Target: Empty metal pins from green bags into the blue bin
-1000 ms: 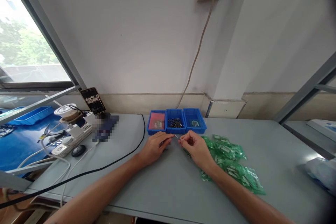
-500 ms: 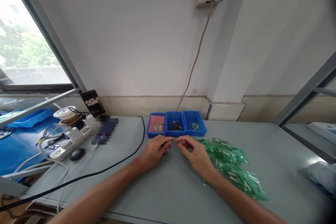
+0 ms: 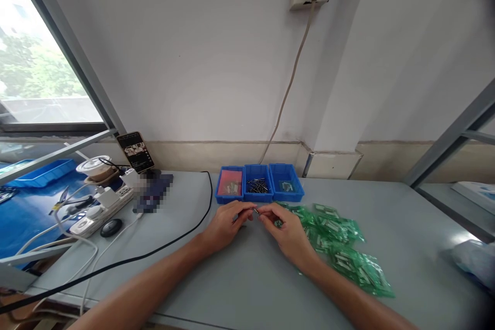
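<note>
Between my fingertips is a small metal pin-like part (image 3: 256, 211), too small to make out fully. My left hand (image 3: 227, 223) pinches its left end, and a dark bit shows under those fingers. At its right end, my right hand (image 3: 284, 227) closes thumb and fingers on it. Just beyond my hands stand three blue bins: the left bin (image 3: 218, 199) with a pink sheet and small pale parts, the middle bin (image 3: 258, 197) with many dark metal pins or screws, the right bin (image 3: 288, 198) with a few small silver parts.
Green plastic bags (image 3: 340, 237) of small parts lie right of my right hand. A black cable (image 3: 154, 250) crosses the grey table (image 3: 247, 289) at left. Farther left are a black mouse (image 3: 111, 227), a power strip (image 3: 102, 211) and a propped phone (image 3: 135, 151).
My right fingers have shifted slightly and closed in on the small metal part. My left hand stays almost in place; the view has moved a little.
</note>
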### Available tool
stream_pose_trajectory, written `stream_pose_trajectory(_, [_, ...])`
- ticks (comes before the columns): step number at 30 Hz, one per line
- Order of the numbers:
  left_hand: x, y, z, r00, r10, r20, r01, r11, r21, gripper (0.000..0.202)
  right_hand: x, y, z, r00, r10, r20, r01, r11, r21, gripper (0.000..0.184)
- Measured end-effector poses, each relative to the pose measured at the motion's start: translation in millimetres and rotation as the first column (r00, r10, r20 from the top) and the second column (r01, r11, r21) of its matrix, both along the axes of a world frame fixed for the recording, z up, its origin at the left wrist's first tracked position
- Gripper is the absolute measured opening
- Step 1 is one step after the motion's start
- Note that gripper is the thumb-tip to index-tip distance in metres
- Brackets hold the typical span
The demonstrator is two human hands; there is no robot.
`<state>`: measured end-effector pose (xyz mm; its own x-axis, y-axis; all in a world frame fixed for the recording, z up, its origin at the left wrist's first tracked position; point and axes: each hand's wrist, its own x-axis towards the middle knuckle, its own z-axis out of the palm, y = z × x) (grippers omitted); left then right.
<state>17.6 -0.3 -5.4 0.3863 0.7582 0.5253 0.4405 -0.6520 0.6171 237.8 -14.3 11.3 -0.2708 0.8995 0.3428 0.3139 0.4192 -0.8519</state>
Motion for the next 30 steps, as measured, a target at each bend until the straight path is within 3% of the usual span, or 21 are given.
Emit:
stream_pose_trajectory(9, [3.4, -3.0, 3.3, 0.992, 0.02, 0.128, 0.02, 0.953, -0.301, 0.03, 0.9, -3.2, 3.6, 0.997, -0.002, 0.083, -0.006, 0.995, 0.098, 0.02])
stream_pose_trajectory(20, [1.5, -1.9, 9.8, 0.996, -0.011, 0.084, 0.029, 0.977, -0.211, 0.026, 1.4, -3.8, -5.0, 0.996, 0.015, 0.091, -0.019, 0.999, 0.048, 0.02])
stream_pose_trajectory(26, [-0.9, -1.8, 9.4, 1.0, -0.006, 0.023, 0.009, 0.991, -0.132, 0.023, 2.4, -6.1, -4.3, 0.986, -0.011, 0.167, -0.009, 0.993, 0.118, 0.02])
stream_pose_trajectory(30, [-0.3, -3.6, 8.8, 0.999, -0.009, 0.035, 0.014, 0.986, -0.168, 0.027, 3.4, -6.8, -0.1, 0.98, 0.002, 0.2, -0.035, 0.987, 0.159, 0.022])
